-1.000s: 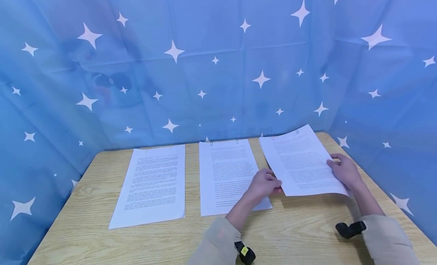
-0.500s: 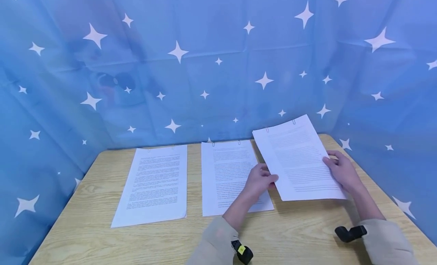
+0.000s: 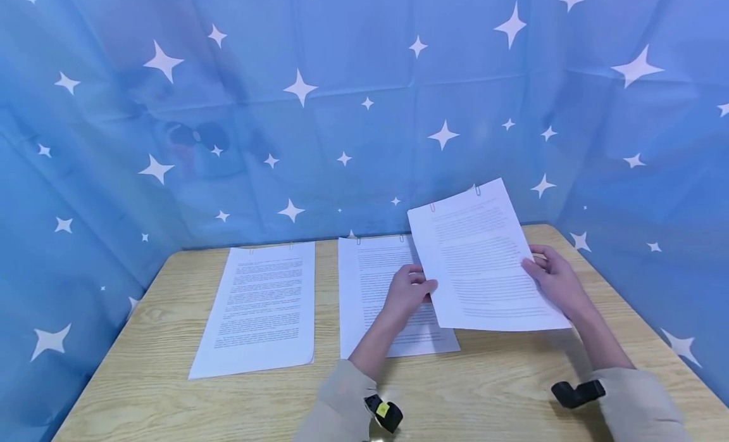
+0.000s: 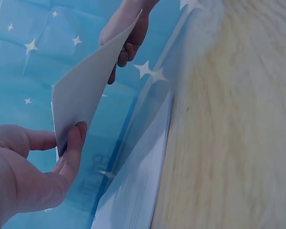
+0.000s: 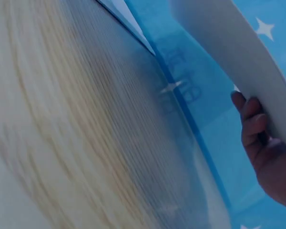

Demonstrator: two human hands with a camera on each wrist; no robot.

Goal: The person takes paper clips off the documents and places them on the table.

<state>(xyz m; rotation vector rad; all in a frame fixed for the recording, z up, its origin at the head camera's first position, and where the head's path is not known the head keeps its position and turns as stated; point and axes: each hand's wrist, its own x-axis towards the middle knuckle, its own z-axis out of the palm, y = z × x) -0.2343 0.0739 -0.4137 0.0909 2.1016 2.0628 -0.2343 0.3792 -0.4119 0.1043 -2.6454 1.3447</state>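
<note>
A printed, paper-clipped stack of paper (image 3: 484,265) is held up off the table, tilted, with a reddish clip and a dark clip on its far edge. My left hand (image 3: 405,293) pinches its left edge between thumb and fingers; in the left wrist view, the left hand (image 4: 38,171) has fingers on the sheet's underside. Gripping the right edge is my right hand (image 3: 555,280), whose fingers curl behind the paper in the right wrist view. A second clipped stack (image 3: 370,315) lies flat on the table, partly hidden by the left hand and the raised stack.
A third clipped stack (image 3: 256,309) lies at the left of the wooden table (image 3: 228,410). Behind the table hangs a blue curtain with white stars (image 3: 342,113), which also runs along both sides. A black wrist camera (image 3: 578,393) sits at the right cuff.
Both hands have lifted the right-hand stack higher and carried it left, so that it now overlaps the middle stack in view. The two other stacks stay in place.
</note>
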